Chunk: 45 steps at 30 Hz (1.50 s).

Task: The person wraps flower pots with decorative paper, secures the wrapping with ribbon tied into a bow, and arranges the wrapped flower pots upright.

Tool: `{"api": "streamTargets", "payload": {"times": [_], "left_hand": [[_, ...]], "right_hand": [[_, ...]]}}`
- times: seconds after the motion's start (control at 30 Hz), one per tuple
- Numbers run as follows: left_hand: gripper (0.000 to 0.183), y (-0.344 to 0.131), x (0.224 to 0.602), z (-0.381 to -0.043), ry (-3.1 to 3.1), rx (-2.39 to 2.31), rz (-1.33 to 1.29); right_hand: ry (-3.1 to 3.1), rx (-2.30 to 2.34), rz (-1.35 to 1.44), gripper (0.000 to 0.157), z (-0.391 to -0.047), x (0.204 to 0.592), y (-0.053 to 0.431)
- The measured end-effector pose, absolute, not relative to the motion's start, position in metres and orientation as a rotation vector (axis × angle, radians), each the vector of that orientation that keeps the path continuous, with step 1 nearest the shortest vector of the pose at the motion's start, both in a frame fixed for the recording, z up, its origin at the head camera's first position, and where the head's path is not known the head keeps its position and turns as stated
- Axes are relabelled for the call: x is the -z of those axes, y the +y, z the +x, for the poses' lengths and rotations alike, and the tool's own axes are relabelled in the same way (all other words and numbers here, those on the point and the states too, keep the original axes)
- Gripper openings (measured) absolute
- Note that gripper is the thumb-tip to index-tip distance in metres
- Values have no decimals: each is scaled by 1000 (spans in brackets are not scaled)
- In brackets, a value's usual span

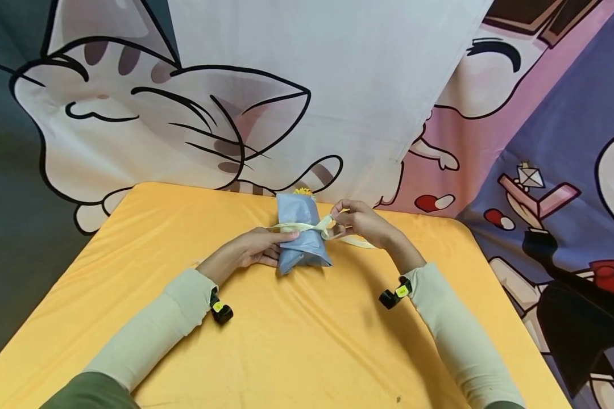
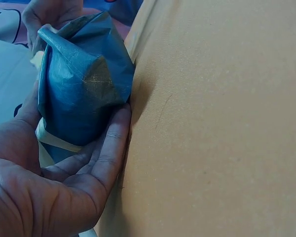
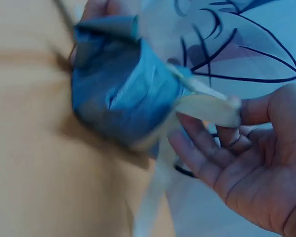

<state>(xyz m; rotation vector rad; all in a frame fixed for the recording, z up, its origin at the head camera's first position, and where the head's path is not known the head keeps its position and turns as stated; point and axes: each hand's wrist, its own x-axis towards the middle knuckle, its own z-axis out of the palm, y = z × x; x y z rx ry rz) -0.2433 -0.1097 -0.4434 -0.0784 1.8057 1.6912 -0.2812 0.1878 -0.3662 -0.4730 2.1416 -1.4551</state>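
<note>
A small bouquet wrapped in blue paper point(image 1: 298, 210) lies on the yellow-covered table, and a yellow flower point(image 1: 303, 192) peeks out of its far end. Around its middle runs a pale yellow ribbon point(image 1: 326, 222) with a loop on the right side. My left hand point(image 1: 256, 245) grips the bouquet from the left, thumb across the front; in the left wrist view its fingers point(image 2: 111, 148) curve along the paper. With thumb and forefinger, my right hand point(image 1: 363, 220) pinches the ribbon loop, seen close up in the right wrist view. A ribbon tail point(image 3: 155, 197) hangs below that hand.
The table's yellow cloth point(image 1: 266, 341) has soft wrinkles. Behind it hangs a printed curtain point(image 1: 368, 85) with a cartoon cat, meeting the table's back edge. More printed fabric point(image 1: 583, 170) hangs at the right side.
</note>
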Motion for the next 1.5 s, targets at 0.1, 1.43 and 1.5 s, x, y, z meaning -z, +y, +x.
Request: {"api": "streamTargets", "payload": {"times": [0.1,1.43,1.5], "left_hand": [[75,-109,444,-243,1805,-1688,-79],[59,-111,440,-248,1774,-1653,-16],[59,-110,440,-249,1779,-1637,8]], "right_hand": [[2314,1293,-580,18,-280,361,189],[2604,1173,-495,92,-255,423,172],[2562,1210,-485,94,-256,426,164]]}}
